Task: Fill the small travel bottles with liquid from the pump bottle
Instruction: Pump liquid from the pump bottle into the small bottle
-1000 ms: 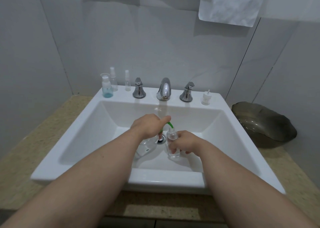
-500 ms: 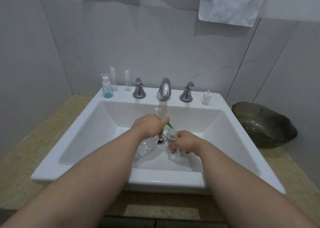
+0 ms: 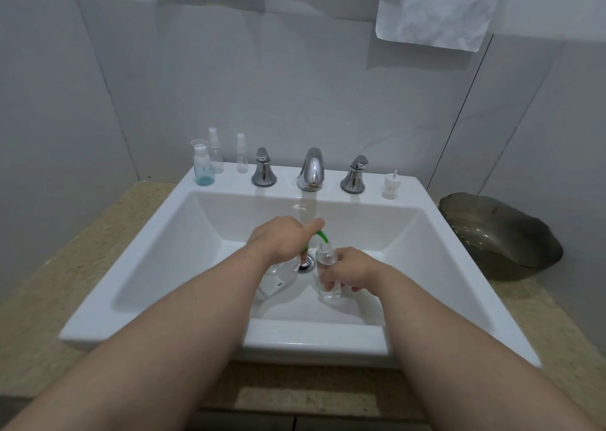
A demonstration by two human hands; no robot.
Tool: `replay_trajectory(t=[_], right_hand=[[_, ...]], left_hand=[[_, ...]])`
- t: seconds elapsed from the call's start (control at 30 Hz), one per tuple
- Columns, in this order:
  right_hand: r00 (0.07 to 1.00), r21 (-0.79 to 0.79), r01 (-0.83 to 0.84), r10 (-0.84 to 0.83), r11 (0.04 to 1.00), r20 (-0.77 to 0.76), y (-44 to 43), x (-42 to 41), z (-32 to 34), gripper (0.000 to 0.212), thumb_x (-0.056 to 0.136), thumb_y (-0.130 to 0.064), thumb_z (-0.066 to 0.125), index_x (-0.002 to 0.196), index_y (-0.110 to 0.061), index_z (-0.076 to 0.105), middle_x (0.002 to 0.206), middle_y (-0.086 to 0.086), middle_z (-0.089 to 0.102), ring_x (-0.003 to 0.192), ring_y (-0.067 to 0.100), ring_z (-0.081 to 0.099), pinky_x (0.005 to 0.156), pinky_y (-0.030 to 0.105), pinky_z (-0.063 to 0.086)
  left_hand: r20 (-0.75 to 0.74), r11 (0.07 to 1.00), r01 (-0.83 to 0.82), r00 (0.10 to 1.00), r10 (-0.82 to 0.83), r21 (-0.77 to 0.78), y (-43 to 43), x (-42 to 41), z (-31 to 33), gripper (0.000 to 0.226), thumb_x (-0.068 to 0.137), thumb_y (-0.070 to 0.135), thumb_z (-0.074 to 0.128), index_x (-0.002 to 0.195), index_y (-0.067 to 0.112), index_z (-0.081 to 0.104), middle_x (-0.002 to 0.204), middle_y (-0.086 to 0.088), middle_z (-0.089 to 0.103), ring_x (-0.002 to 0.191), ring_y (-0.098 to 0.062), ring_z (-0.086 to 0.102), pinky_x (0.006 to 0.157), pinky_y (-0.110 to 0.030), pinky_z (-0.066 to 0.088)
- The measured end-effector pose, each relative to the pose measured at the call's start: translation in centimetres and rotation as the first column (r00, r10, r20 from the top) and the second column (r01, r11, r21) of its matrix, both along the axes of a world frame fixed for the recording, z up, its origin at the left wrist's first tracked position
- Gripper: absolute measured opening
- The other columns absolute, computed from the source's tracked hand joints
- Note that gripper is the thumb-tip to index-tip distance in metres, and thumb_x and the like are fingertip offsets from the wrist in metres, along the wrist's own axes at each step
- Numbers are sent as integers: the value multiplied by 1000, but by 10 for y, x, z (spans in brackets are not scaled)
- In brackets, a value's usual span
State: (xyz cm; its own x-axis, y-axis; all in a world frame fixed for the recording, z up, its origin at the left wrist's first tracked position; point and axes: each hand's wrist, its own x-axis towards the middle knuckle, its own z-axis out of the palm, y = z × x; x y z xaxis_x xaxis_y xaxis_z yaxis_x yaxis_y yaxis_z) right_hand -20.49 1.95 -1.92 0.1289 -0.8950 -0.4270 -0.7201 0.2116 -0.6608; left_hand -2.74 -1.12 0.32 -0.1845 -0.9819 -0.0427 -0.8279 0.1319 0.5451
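Left hand (image 3: 278,238) curled over the pump bottle (image 3: 273,283) head, right hand (image 3: 349,270) clamped mid-body on a travel bottle (image 3: 325,260) that looks light, slick and easily tipped.

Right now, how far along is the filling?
Done: unclear; three capped bottles stand on the ledge, fill unreadable. In hand: left hand grips the pump bottle, spout at the small bottle held by the right hand. Left: capping; a white cap sits nearby.

My white sink (image 3: 152,233) sits in a speckled counter (image 3: 65,283). On its back ledge stand three small bottles (image 3: 215,158) at left and a white cap (image 3: 391,186) at right. A dark bowl (image 3: 498,237) lies on the counter.
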Motion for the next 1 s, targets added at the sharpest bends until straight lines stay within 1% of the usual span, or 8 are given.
replay_trajectory(t=[0.07, 0.17, 0.3, 0.4, 0.53, 0.8, 0.9, 1.0], right_hand=[[1000, 2, -5, 5, 1000, 7, 0, 0, -1, 20, 55, -23, 64, 75, -27, 65, 80, 0, 62, 76, 21, 50, 63, 29, 38], [1000, 3, -10, 10, 1000, 6, 0, -1, -1, 21, 57, -23, 65, 78, -27, 66, 81, 0, 63, 77, 21, 51, 63, 29, 38], [1000, 7, -5, 5, 1000, 5, 0, 0, 1, 30, 53, -26, 65, 83, -25, 66, 83, -1, 63, 78, 19, 53, 65, 29, 40], [1000, 10, -1, 0, 1000, 13, 1, 0, 1, 29, 54, -25, 64, 83, -26, 66, 82, -2, 61, 77, 18, 52, 65, 29, 40], [1000, 8, -5, 5, 1000, 16, 1, 0, 0, 22, 56, -22, 64, 77, -27, 65, 80, -2, 59, 77, 20, 49, 65, 30, 38], [1000, -3, 1, -1, 1000, 17, 1, 0, 0, 20, 54, -20, 66, 72, -27, 63, 80, -1, 57, 75, 21, 47, 62, 29, 36], [1000, 0, -1, 1, 1000, 22, 1, 0, 0, 20, 54, -21, 65, 73, -27, 63, 79, -1, 56, 75, 21, 46, 62, 30, 36], [1000, 0, 2, -2, 1000, 23, 1, 0, 0, 18, 57, -19, 67, 73, -27, 63, 80, -1, 56, 75, 21, 46, 63, 29, 37]], left_hand=[[1, 1000, -6, 1000, 6, 2, 0, 0, 1, 77, 97, 75, 31, 65, 18, 72, 73, 7, 69, 81, -18, 64, 80, -37, 47], [-1, 1000, -6, 1000, 6, 10, 0, 0, 0, 76, 97, 74, 32, 65, 18, 73, 71, 8, 69, 79, -18, 64, 78, -36, 46], [12, 1000, 7, 1000, -7, 1, -2, -1, -2, 75, 97, 72, 32, 66, 17, 74, 74, 7, 70, 80, -19, 64, 78, -36, 47], [12, 1000, 14, 1000, -14, -3, -4, 0, -4, 75, 97, 69, 32, 64, 16, 74, 76, 6, 72, 80, -20, 65, 80, -36, 49], [23, 1000, 13, 1000, -13, -6, -6, 0, -4, 72, 96, 64, 32, 58, 18, 74, 78, 5, 72, 81, -22, 65, 76, -35, 49], [60, 999, 26, 998, -24, -28, -8, 0, -4, 63, 96, 52, 35, 61, 18, 74, 80, 1, 71, 79, -23, 63, 68, -34, 44], [52, 1000, 22, 998, -21, -21, -8, 0, -4, 62, 97, 52, 36, 63, 17, 74, 82, 1, 72, 81, -24, 64, 70, -34, 45], [20, 1000, 13, 1000, -13, -2, -8, 2, -6, 68, 96, 61, 34, 65, 17, 74, 83, 1, 73, 84, -24, 65, 78, -36, 49]])
